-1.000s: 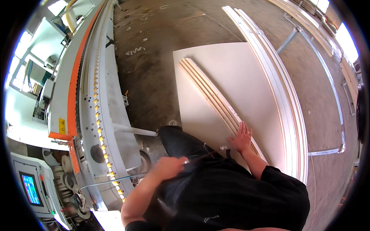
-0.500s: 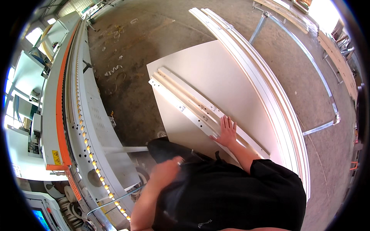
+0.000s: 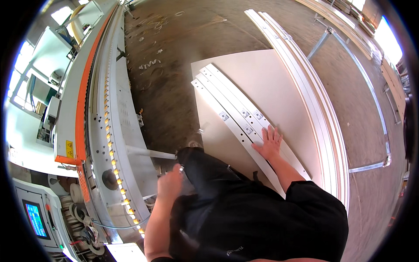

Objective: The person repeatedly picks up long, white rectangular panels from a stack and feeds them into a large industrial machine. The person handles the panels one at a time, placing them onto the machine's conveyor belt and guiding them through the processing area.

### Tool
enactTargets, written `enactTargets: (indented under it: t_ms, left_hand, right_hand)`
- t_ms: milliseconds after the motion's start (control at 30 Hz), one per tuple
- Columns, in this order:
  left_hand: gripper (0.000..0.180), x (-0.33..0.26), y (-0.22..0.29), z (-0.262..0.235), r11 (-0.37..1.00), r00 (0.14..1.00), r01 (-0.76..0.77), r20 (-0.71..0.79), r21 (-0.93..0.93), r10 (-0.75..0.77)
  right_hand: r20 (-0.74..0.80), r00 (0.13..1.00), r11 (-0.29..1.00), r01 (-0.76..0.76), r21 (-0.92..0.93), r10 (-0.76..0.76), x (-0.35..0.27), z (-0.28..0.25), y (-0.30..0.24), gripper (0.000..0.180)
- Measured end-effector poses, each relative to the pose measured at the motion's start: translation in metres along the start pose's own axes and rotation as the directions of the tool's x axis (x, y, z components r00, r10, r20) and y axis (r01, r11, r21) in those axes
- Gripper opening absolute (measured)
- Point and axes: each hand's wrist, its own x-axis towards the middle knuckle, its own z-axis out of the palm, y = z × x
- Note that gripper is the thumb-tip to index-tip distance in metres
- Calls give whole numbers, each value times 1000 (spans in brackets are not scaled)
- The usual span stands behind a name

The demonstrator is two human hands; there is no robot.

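My right hand (image 3: 269, 144) lies with fingers spread on narrow white board strips (image 3: 235, 107). Round holes and small printed labels show on their upper faces. The strips rest side by side, slanting across a large pale panel (image 3: 279, 78). My left hand (image 3: 169, 181), smeared by motion, is held apart from the boards, near the machine on the left. Its fingers look curled, and a small bright thing shows at their tips, too blurred to name.
A long machine (image 3: 80, 118) with an orange band and yellow rollers runs along the left. Below it stands a control panel with a lit screen (image 3: 36, 219). Long white boards (image 3: 301, 78) lie along the panel's right side. Beyond is a metal frame (image 3: 371, 87).
The strips have come together and lie flatter, with more labels showing. My left hand has moved left, away from my body. My right hand stays spread on the strips. The view has shifted.
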Motion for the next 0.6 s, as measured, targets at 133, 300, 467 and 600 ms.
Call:
enactTargets:
  t_ms: [133,300,467,600]
  left_hand:
    - [45,-31,9,3,959,922,-263,266,-108,283]
    - [44,-5,-27,27,972,973,224,38,68,-227]
    - [45,-70,-13,-15,978,942,-176,269,-115,201]
    - [52,-118,-40,-33,990,951,-68,292,-120,101]
  right_hand:
    - [-95,989,993,111,-49,-115,-17,23,8,112]
    - [-239,968,996,84,1,-81,-2,37,17,99]
    - [-230,967,994,110,-4,-108,6,33,12,90]
    - [-433,872,973,223,-64,-228,15,67,35,79]
